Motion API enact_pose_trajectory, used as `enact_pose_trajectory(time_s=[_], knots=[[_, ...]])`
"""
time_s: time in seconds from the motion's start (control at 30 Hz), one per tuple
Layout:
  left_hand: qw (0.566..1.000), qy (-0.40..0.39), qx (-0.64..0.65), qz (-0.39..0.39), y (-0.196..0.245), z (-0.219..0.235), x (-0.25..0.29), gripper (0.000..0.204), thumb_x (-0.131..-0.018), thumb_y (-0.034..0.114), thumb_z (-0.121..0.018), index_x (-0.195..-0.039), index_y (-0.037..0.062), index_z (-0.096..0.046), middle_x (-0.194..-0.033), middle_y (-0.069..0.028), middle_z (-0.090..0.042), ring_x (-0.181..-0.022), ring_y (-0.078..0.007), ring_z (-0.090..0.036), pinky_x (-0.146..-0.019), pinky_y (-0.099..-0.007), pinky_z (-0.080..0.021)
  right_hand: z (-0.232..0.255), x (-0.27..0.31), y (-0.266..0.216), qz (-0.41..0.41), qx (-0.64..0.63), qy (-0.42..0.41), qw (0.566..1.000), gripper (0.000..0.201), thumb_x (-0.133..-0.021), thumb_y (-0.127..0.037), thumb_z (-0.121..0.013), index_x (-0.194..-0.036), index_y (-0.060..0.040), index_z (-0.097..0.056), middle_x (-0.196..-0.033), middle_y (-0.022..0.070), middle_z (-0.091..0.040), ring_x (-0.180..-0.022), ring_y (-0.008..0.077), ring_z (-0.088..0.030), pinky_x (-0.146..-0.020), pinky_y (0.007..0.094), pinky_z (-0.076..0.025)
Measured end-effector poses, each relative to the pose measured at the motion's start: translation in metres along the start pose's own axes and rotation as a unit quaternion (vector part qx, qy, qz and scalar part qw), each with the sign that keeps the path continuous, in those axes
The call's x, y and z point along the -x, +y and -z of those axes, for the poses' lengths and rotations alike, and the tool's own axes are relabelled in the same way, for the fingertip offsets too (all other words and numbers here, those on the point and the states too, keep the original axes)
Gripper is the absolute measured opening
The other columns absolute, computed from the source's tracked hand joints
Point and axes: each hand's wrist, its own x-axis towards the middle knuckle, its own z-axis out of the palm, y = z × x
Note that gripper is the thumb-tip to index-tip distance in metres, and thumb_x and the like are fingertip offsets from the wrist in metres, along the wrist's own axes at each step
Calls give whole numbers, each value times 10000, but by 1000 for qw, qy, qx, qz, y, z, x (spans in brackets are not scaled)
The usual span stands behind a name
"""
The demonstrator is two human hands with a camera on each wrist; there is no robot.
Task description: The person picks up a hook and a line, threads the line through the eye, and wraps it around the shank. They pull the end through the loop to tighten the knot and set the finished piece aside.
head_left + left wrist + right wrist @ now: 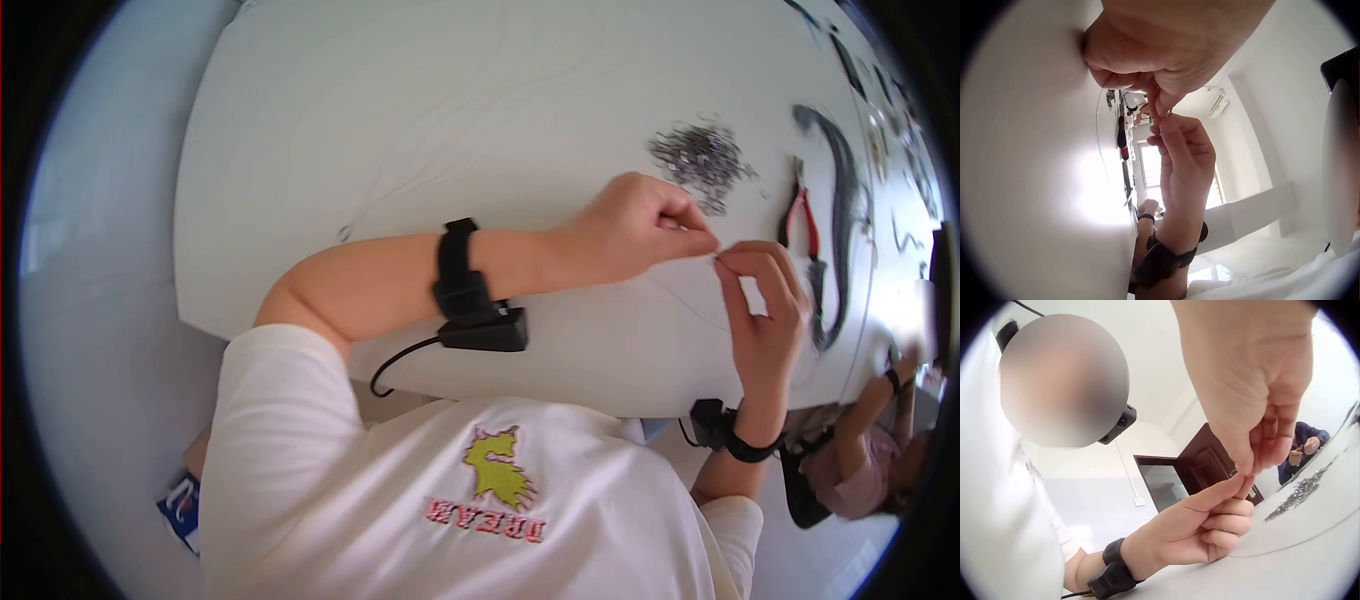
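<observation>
From my remote seat I saw both hands meeting over the desk (300,130), fingertips touching or nearly so. My left grip (640,225) had thumb and forefinger pressed together on a thin line (1097,122), the other fingers curled under; the line left that hand and trailed in a loose curve down to the desk. My right grip (768,285) pinched at the same meeting point with thumb and finger, the rest bent. I took it to be on the line too, but the contact was too small and too well hidden for me to be sure, and I could not tell whether a tiny part sat between the tips. The pile (703,160) of small metal bits lay just beyond the left hand, and the pliers (801,188) rested farther right, near a dark bundle (846,190). I judged the line to weigh almost nothing, springy rather than limp, given how its free run bowed, and probably slick enough to slide between bare pads. It called for a hold close to its tip, since a pinch farther back would likely have let the end swing; pulling hard might have kinked it.
</observation>
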Motion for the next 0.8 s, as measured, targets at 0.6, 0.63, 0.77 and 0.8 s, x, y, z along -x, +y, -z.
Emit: enact_pose_trajectory(time_s=[0.6, 0.63, 0.77, 0.8], knots=[[997, -24, -37, 61, 13, 4, 2, 188, -929, 194, -701, -965, 12, -734, -645, 108, -498, -618, 11, -394, -582, -175, -353, -2, 7, 6, -4, 4, 28, 1000, 134, -734, 25, -738, -803, -54, -654, -833, 41, -654, -757, 229, -632, -654, 339, -514], [997, -17, -42, 56, 11, 3, 1, 193, -930, 192, -699, -972, 6, -731, -681, 91, -553, -642, 11, -434, -604, -173, -378, -2, 7, 7, -4, 4, 28, 1000, 134, -734, 25, -738, -803, -54, -654, -833, 41, -654, -757, 229, -632, -654, 339, -514], [998, -10, -36, 47, 7, 3, 0, 210, -934, 189, -693, -988, -11, -724, -779, 44, -666, -704, 8, -519, -661, -170, -430, 0, 6, 1, -29, 4, 22, 999, 108, -758, 17, -729, -789, -51, -651, -875, 39, -677, -739, 204, -652, -601, 318, -519], [998, -11, -36, 47, 7, 3, 0, 210, -934, 189, -693, -988, -11, -724, -779, 44, -666, -704, 8, -519, -661, -170, -430, 1, 6, -2, -53, -4, 22, 998, 99, -769, 11, -726, -786, -49, -649, -890, 38, -686, -719, 195, -660, -580, 309, -519]])
